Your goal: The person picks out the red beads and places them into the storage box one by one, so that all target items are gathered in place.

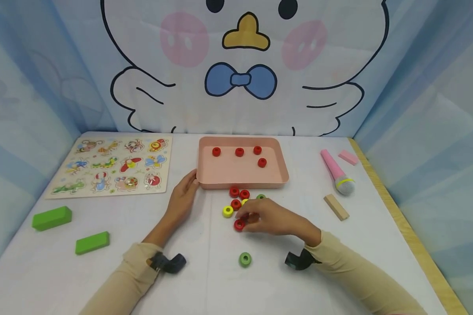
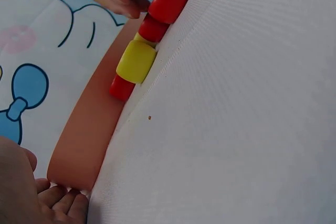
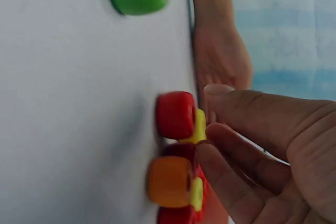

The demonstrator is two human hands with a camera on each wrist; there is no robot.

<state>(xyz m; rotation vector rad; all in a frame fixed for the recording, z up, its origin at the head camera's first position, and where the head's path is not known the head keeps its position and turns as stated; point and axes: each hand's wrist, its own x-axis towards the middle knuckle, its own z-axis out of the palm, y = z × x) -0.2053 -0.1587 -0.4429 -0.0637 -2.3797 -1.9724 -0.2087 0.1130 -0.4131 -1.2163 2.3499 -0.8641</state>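
Note:
My left hand (image 1: 182, 197) touches the left front corner of a pink tray (image 1: 242, 185), fingers against its side wall. Several red ring beads (image 1: 239, 152) lie in the tray. In front of it is a loose cluster of red beads (image 1: 235, 204), yellow beads (image 1: 227, 211) and a green bead (image 1: 261, 197). My right hand (image 1: 273, 217) hovers at the cluster's near side. Its thumb and fingers are parted, tips close beside the nearest red bead (image 3: 176, 115) in the right wrist view. Another green bead (image 1: 245, 259) sits alone nearer me.
An insect picture puzzle board (image 1: 110, 164) lies at the back left, with two green blocks (image 1: 52, 218) before it. Off to the right are a pink toy microphone (image 1: 337, 171), a pink block (image 1: 348, 157) and a wooden block (image 1: 336, 207). A printed curtain (image 1: 240, 113) closes the back.

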